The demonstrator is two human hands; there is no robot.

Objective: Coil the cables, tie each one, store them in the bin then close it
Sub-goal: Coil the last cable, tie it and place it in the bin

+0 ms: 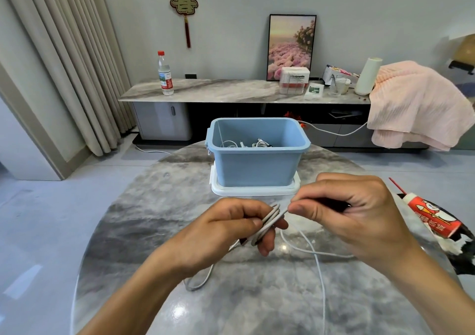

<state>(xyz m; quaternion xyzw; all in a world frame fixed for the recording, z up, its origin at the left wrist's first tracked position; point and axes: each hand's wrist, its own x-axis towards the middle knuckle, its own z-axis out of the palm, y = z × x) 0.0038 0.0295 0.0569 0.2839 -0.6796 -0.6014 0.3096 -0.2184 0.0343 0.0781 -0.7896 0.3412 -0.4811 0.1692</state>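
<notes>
**Winding the last loops before the tie**

Loose white cable [320, 270] trails over the near part of the round marble worktop [144, 232], one strand running toward the near edge and another looping out to the left. Above it, the left hand [218, 229] grips a flat coil [268, 221] of a few turns, thumb on top and fingers curled beneath. The right hand [344, 214] pinches the free strand just beside the coil, its fingers curled in; a thin dark item seems tucked in that hand, possibly a tie, though I cannot tell.

Toward the far edge stands the open blue bin [257, 165], resting on its white lid [254, 189], with coiled cables already inside. A red-labelled tube [431, 216] lies at the right edge.

To do this step well, I judge each new turn should match the existing loops in size, laid flat without twist, while the left thumb clamps the stack so nothing springs loose before tying.
</notes>
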